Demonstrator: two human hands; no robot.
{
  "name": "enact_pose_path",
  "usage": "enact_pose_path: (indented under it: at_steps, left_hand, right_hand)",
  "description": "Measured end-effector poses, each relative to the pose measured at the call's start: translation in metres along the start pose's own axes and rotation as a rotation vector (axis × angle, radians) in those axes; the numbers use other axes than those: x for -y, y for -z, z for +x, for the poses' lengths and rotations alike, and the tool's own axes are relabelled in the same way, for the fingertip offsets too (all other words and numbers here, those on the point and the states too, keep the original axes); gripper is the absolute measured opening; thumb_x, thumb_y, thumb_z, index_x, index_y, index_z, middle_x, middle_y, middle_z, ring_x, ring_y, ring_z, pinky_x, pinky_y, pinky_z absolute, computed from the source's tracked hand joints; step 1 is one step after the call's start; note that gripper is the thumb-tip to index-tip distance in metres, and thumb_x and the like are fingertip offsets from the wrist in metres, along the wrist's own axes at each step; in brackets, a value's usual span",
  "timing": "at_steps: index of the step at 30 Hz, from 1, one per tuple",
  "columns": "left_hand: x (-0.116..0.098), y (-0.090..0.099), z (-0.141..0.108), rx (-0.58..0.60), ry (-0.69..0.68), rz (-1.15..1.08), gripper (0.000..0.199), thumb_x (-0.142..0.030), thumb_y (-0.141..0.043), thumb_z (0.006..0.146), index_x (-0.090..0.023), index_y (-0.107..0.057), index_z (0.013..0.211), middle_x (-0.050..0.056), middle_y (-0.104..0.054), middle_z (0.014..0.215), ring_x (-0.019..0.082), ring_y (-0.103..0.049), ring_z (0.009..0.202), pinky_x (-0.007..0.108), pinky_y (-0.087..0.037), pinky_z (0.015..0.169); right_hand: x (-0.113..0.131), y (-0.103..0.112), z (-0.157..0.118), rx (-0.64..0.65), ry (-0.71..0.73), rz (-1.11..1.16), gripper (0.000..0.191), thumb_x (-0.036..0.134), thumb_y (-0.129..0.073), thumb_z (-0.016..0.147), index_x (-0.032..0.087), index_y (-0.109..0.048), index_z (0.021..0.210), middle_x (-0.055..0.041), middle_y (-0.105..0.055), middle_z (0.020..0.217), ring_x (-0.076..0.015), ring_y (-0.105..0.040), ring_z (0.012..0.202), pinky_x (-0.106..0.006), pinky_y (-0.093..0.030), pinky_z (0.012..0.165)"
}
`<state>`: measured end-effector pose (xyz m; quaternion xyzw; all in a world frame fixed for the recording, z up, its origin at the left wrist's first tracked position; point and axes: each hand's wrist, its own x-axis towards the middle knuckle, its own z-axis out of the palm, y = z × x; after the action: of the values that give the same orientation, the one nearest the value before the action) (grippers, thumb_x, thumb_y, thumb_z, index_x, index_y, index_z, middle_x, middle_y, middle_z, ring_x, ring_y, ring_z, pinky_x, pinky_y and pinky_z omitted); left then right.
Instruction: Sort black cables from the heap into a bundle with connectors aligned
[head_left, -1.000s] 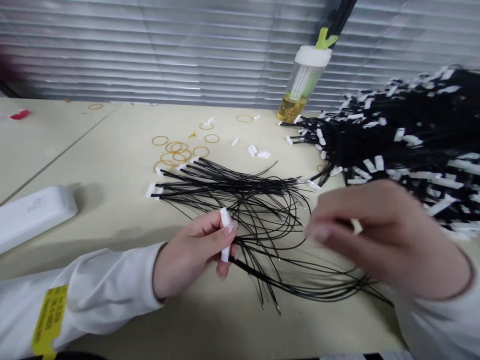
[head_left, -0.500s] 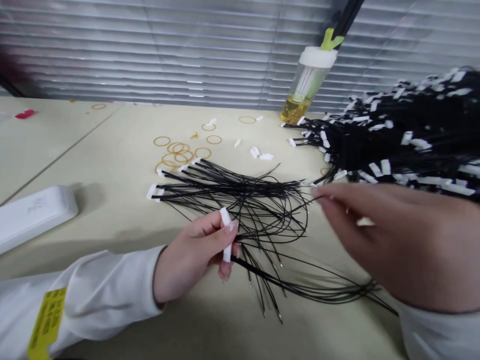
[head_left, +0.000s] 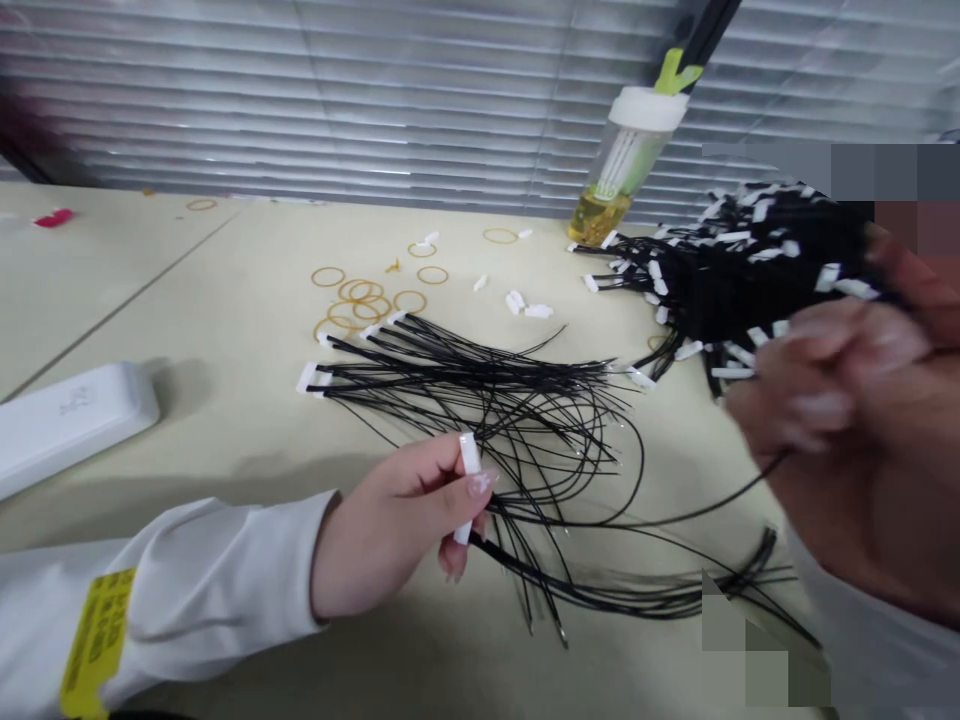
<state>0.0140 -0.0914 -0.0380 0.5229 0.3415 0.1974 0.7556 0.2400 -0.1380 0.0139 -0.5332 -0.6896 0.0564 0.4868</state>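
My left hand pinches a long white connector between thumb and fingers. Thin black wires run out of it to the right. At the right, my right hand is closed and blurred. A single black wire stretches from near the connector up to this hand, its end hidden in the fingers. Behind my left hand lie several more black wires on the table, with white connectors at their left ends. Some loose wires with bare metal tips hang below the connector.
Rubber bands and small white pieces are scattered behind the wires. A clear bottle with yellow contents stands by the blinds. Right of it is a large heap of black wires. A white device lies at the left.
My right hand has moved right and up from the wire ends, drawing one black wire out longer. My left hand keeps its hold on the connector and sits slightly lower in view.
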Motion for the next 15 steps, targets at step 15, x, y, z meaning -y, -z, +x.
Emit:
enact_pose_path:
  at_steps: [15]
  left_hand:
    - [-0.002,0.004,-0.003,0.117,0.017,-0.015,0.031,-0.041,-0.056,0.074,-0.014,-0.044,0.065,-0.004,-0.048,0.058,0.004,-0.043,0.045,0.014,-0.039,0.041]
  right_hand:
    - [0.023,-0.034,-0.007,0.274,0.008,-0.137,0.012,0.016,-0.056,0.076,0.017,-0.058,0.065,0.0024,-0.053,0.056,-0.0051,-0.047,0.053,-0.018,-0.038,0.051]
